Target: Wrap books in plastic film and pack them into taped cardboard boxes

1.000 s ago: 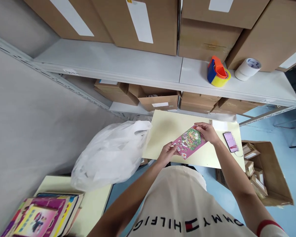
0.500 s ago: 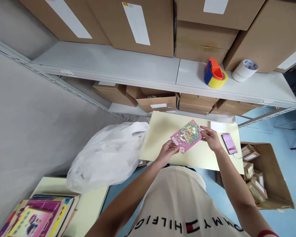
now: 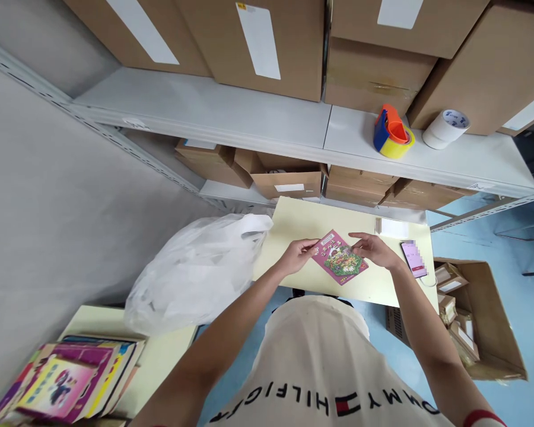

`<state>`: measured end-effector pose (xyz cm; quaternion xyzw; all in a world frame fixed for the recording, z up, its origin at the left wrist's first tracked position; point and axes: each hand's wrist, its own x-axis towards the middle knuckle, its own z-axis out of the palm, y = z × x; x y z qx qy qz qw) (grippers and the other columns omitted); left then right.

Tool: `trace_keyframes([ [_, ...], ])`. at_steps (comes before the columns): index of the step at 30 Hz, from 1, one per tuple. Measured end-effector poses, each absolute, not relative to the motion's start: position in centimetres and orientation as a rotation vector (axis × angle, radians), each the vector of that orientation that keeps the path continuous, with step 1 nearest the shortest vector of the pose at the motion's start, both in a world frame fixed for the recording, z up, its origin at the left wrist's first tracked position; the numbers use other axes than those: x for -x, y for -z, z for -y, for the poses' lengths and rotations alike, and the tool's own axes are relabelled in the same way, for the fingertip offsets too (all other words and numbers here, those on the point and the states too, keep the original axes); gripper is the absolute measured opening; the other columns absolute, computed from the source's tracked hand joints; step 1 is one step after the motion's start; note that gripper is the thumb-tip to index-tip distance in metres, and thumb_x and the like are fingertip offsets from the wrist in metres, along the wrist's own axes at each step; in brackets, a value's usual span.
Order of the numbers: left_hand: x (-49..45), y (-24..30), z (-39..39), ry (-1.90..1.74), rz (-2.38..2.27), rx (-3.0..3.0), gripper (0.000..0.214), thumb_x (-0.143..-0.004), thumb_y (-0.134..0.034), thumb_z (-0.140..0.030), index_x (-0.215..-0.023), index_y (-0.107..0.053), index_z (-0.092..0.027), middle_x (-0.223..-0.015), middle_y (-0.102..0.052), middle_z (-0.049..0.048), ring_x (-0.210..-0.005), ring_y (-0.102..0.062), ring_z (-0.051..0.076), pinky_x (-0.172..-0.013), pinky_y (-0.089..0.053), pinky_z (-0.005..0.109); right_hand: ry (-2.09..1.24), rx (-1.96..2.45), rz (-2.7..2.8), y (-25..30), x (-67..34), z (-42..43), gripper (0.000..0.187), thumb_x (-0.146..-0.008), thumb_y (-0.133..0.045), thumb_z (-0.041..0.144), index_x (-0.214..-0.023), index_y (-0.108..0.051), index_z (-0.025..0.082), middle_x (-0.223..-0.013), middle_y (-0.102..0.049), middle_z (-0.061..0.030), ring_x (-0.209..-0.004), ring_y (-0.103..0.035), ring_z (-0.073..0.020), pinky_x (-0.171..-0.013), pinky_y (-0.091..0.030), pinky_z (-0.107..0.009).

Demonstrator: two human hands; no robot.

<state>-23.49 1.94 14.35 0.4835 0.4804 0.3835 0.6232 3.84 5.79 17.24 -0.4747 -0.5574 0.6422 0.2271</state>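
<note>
A thin pink booklet [image 3: 340, 258] with a colourful garden picture is held above the pale yellow table [image 3: 289, 225]. My left hand [image 3: 297, 256] pinches its left corner between thumb and fingers. At the booklet's upper right edge is my right hand [image 3: 374, 249], index finger stretched out and fingers apart. Its lower fingertips overlap the booklet's edge; whether they press on it I cannot tell. To the right of that hand, a phone [image 3: 413, 259] with a lit, partly blurred screen lies on the table, beside a white paper pad [image 3: 392, 228].
A bulky white plastic bag [image 3: 196, 273] bulges against the table's left side. Stacked books [image 3: 66, 379] sit on a side table at lower left. Ahead, a shelf [image 3: 267, 121] carries cardboard boxes, a tape dispenser [image 3: 394, 133] and white tape rolls [image 3: 446, 128]. An open carton [image 3: 493, 320] stands at right.
The booklet has been turned round, so its barcode end now points away from me. My left hand still grips it, while my right hand's fingers have loosened and spread.
</note>
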Motion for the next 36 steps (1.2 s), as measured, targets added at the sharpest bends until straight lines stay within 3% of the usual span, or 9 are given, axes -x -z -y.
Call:
trace_keyframes([
  [3,23.4,-14.9,-2.7,-0.991,-1.162,-1.048,0.042,-0.068,-0.08,-0.045,-0.1,-0.076,-0.018,-0.1,-0.077,0.0088,-0.093,-0.069,0.026,-0.085,-0.054,0.036,-1.74,1.301,1.619,-17.3,-2.9,-5.4,0.044,-0.069,-0.078,0.052,-0.097,-0.072,0.019,-0.074,-0.071,-0.0025,-0.063,-0.062,-0.0153,-0.054,-0.05,-0.027],
  [6,23.4,-15.0,-2.6,-1.11,-1.165,-0.891,0.056,-0.066,-0.082,-0.048,-0.112,-0.069,-0.018,-0.097,-0.075,0.0087,-0.092,-0.069,0.023,-0.085,-0.055,0.037,-1.705,1.305,1.51,-17.1,-2.2,-4.7,0.04,-0.069,-0.076,0.055,-0.086,-0.067,0.02,-0.073,-0.066,0.0005,-0.06,-0.059,-0.012,-0.048,-0.048,-0.023],
  [9,23.2,-14.6,-1.3,-1.074,-1.071,-0.816,0.064,-0.062,-0.084,-0.052,-0.114,-0.066,-0.019,-0.104,-0.073,0.0097,-0.094,-0.069,0.022,-0.082,-0.056,0.035,-1.657,1.314,1.325,-16.8,-1.7,-4.0,0.044,-0.068,-0.076,0.059,-0.088,-0.061,0.022,-0.074,-0.064,0.0018,-0.062,-0.06,-0.0121,-0.051,-0.052,-0.024],
  [13,22.5,-13.9,1.1,-0.958,-1.086,-0.808,0.053,-0.062,-0.082,-0.06,-0.091,-0.071,-0.016,-0.088,-0.074,0.0074,-0.081,-0.07,0.02,-0.083,-0.057,0.037,-1.62,1.319,1.15,-16.0,-1.0,-3.0,0.049,-0.066,-0.076,0.063,-0.091,-0.058,0.024,-0.077,-0.066,0.0009,-0.067,-0.064,-0.0148,-0.061,-0.058,-0.031],
  [18,21.8,-13.6,2.4,-0.977,-1.137,-0.805,0.053,-0.063,-0.079,-0.064,-0.083,-0.072,-0.016,-0.08,-0.073,0.0056,-0.07,-0.069,0.02,-0.084,-0.059,0.044,-1.548,1.31,1.078,-15.8,-1.1,-3.2,0.053,-0.063,-0.08,0.06,-0.097,-0.061,0.025,-0.082,-0.069,-0.0004,-0.073,-0.066,-0.0166,-0.069,-0.058,-0.034],
  [21,21.7,-13.6,2.7,-0.938,-1.124,-0.791,0.054,-0.062,-0.079,-0.065,-0.083,-0.073,-0.016,-0.082,-0.074,0.0062,-0.069,-0.07,0.02,-0.084,-0.059,0.044,-1.435,1.373,1.081,-16.4,-1.8,-4.3,0.056,-0.064,-0.078,0.061,-0.104,-0.063,0.024,-0.083,-0.069,-0.0003,-0.071,-0.065,-0.0161,-0.066,-0.057,-0.034],
  [27,21.6,-13.2,3.2,-0.915,-1.142,-0.729,0.057,-0.065,-0.077,-0.066,-0.093,-0.076,-0.017,-0.088,-0.076,0.0085,-0.085,-0.071,0.023,-0.088,-0.057,0.04,-1.384,1.405,1.105,-17.1,-2.0,-5.7,0.056,-0.062,-0.079,0.061,-0.099,-0.067,0.021,-0.073,-0.068,0.0003,-0.062,-0.061,-0.0139,-0.062,-0.056,-0.034],
  [36,22.2,-12.4,3.1,-0.963,-1.153,-0.733,0.052,-0.064,-0.08,-0.061,-0.093,-0.078,-0.017,-0.089,-0.076,0.0049,-0.083,-0.071,0.021,-0.094,-0.056,0.043,-1.384,1.406,1.149,-16.5,-1.2,-6.4,0.06,-0.063,-0.078,0.062,-0.105,-0.068,0.021,-0.073,-0.07,-0.0002,-0.065,-0.063,-0.016,-0.067,-0.058,-0.038],
])
